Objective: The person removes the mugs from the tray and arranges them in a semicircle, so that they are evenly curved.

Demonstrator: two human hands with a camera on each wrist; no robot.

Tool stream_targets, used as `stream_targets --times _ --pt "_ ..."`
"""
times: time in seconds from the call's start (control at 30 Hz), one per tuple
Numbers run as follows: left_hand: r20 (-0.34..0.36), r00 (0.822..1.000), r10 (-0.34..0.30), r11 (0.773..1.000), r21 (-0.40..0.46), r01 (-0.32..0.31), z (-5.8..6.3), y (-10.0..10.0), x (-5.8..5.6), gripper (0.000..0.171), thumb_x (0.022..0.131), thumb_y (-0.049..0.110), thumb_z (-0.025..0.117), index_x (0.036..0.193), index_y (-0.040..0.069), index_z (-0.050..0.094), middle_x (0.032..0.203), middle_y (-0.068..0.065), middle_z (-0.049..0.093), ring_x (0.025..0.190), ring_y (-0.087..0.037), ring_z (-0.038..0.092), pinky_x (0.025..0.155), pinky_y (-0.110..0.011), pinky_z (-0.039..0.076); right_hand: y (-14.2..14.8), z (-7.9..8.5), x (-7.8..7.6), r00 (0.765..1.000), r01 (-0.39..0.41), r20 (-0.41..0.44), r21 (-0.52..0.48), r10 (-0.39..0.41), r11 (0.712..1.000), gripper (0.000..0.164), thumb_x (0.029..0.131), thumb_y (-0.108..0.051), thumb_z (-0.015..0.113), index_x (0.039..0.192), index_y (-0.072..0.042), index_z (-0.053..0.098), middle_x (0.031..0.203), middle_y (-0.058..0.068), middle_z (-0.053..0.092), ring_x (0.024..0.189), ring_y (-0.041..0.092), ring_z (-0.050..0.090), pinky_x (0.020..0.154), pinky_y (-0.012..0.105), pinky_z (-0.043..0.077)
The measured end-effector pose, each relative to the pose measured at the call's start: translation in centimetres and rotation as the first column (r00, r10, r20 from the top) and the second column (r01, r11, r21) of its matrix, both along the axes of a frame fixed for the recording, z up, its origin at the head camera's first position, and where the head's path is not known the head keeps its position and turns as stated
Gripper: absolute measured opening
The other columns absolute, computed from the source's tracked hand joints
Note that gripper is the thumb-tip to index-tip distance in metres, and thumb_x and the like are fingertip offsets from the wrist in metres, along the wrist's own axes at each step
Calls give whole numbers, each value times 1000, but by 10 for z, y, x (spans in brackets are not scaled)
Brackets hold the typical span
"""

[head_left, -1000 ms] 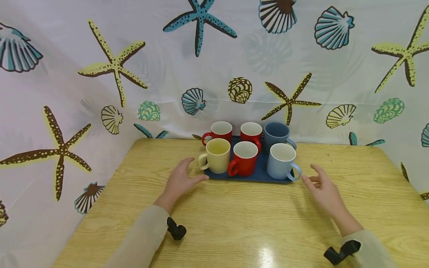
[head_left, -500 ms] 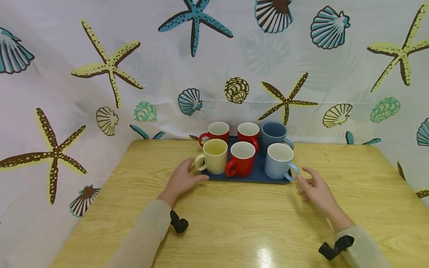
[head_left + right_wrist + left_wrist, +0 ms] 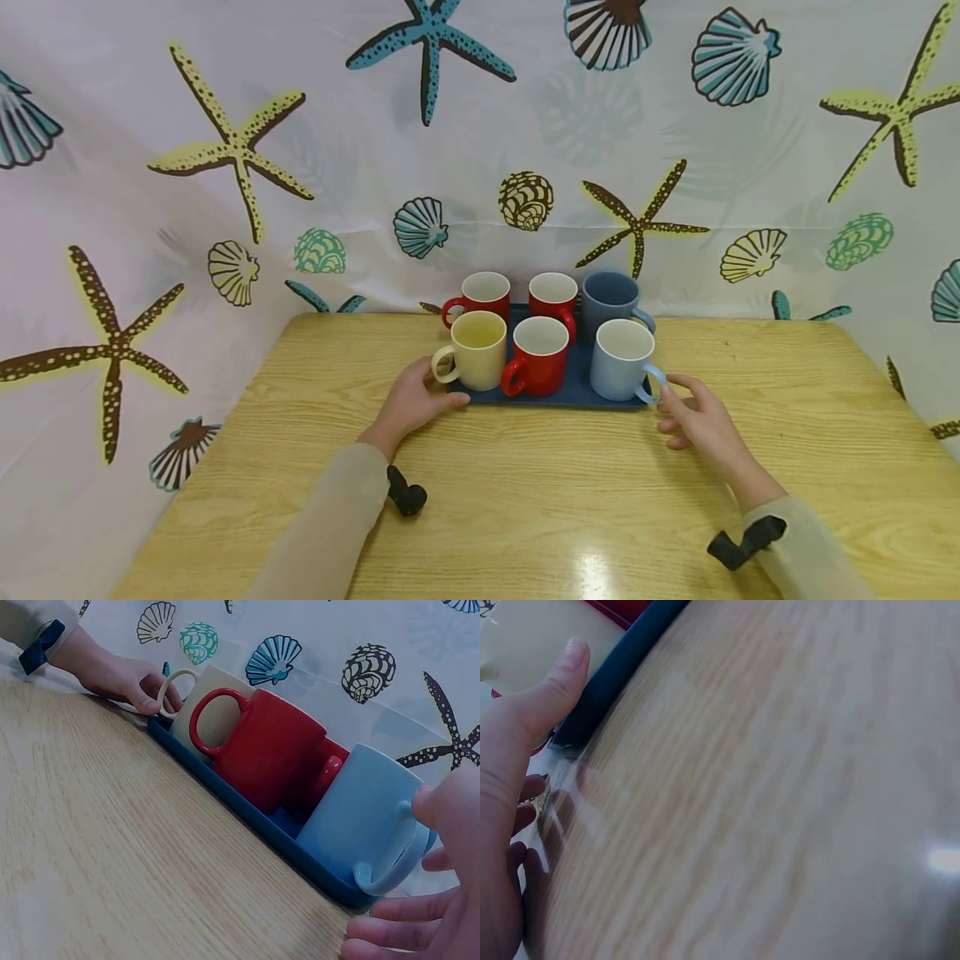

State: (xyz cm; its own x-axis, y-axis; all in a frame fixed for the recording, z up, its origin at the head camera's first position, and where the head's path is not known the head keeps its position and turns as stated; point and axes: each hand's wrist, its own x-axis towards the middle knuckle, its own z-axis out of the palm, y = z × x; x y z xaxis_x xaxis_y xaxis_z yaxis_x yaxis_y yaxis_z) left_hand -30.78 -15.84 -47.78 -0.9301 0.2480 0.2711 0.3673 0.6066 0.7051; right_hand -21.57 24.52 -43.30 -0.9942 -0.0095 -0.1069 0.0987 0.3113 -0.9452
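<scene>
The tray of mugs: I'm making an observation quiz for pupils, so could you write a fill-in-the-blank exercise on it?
The tray is coloured dark ____.
The mugs on it number ____.
Of these mugs, exactly ____ are red.
The cream mug is nearest the person's ____ hand.

Missing words: blue; six; three; left.

Six upright mugs (image 3: 540, 358) on blue tray (image 3: 578, 379)

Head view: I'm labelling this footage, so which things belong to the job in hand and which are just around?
Likely part of the job:
blue tray
left hand and right hand, at its ends
pale yellow mug
front red mug
rear left red mug
rear middle red mug
light blue mug
dark blue mug

Just around:
wooden table
patterned cloth
</scene>
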Motion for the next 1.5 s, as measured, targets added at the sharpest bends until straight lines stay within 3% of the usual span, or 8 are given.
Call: stream_targets --times 0.2,0.4,0.7,1.03,1.5 --pt "-14 1000 -22 1000 13 22 -3 -2 -1 65 60 48 71 115 23 50 111 2 53 106 -16 44 90 -38 32 -1 0 -5 998 6 65 -85 -1 996 63 84 -48 43 131 -10 27 110 28 47 86 35 55 63 42 48" --pt "-42 999 -14 999 -29 13 -7 -3 -4 61 59 53 68 112 25 53 106 4 54 103 -15 46 89 -38 33 0 1 -11 986 30 164 -196 3 980 65 83 -50 43 130 -8 28 110 26 48 86 32 57 67 44 47" --pt "-46 999 16 995 -94 -20 -7 -4 -4 64 59 59 64 113 26 53 109 4 52 105 -17 44 90 -39 31 3 4 -18 962 -23 248 -336 112 941 66 83 -49 43 129 -4 28 106 24 48 91 34 55 68 45 47" --pt "-50 998 35 992 -123 -41 -7 -4 -5 66 59 63 62 113 26 53 112 3 52 107 -18 43 91 -39 31 3 11 -24 939 -14 315 -356 134 934 43 84 -46 45 96 -5 43 96 20 53 88 32 56 69 46 46" --pt "-19 998 65 991 -115 -67 -7 -3 -3 68 57 63 63 112 24 54 114 2 52 109 -21 41 92 -41 28 5 14 -24 947 72 317 -347 45 935 35 79 -43 55 80 -8 51 84 18 57 82 30 59 70 44 46"
